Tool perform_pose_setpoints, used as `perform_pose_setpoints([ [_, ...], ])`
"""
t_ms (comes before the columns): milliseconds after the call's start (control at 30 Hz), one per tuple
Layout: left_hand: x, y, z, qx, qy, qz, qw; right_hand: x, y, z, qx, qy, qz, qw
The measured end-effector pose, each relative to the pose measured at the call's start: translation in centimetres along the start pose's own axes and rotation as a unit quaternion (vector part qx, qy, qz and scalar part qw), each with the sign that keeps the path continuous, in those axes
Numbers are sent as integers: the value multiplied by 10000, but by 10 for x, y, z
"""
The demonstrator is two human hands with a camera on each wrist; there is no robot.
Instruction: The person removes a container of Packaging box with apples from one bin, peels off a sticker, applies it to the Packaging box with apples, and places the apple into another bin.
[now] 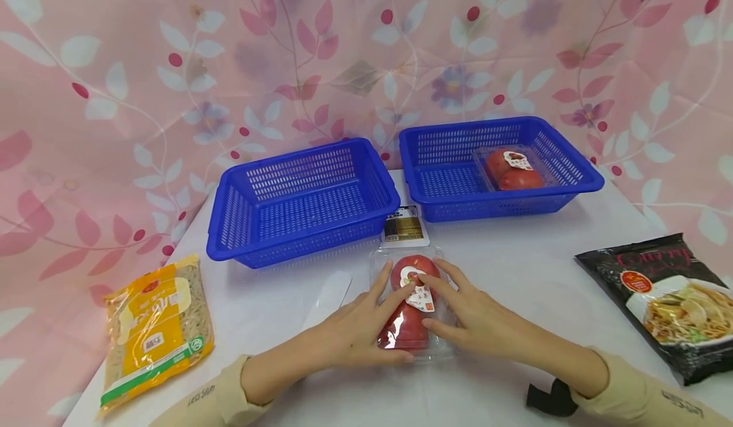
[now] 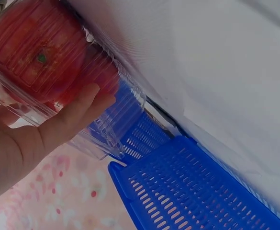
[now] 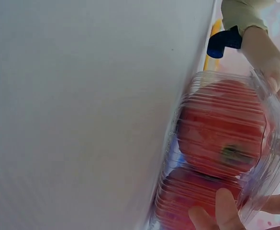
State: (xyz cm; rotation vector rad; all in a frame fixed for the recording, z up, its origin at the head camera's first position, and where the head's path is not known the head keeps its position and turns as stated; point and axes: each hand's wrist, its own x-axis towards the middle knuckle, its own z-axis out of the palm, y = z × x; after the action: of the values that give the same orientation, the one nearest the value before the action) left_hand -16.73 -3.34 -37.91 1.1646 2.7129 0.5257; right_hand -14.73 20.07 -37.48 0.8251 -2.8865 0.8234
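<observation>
A clear plastic box of red tomatoes with a white label on its lid lies on the white table, in front of the two baskets. My left hand touches its left side and top with spread fingers. From the right, my right hand rests on the same box, its fingers spread over the lid and side. In the left wrist view the left fingers lie fairly straight along the box's wall. The right wrist view shows right fingertips against the clear side, beside the tomatoes.
Behind stand a left blue basket and a right blue basket, which holds another tomato box. A white-and-gold packet lies between them. A yellow bag is at left, a black noodle packet at right.
</observation>
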Motion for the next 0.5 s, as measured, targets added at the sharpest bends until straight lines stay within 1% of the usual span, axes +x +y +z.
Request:
perform_pose_setpoints([
  [200,2,2,-1,10,11,233,9997,-1,-1,0,45,40,-195,9998],
  [367,3,4,-2,-48,112,198,9997,-1,-2,-3,-126,180,-274,9994],
  [500,4,7,-3,-121,258,188,9994,0,-3,-7,-235,291,-309,9988],
])
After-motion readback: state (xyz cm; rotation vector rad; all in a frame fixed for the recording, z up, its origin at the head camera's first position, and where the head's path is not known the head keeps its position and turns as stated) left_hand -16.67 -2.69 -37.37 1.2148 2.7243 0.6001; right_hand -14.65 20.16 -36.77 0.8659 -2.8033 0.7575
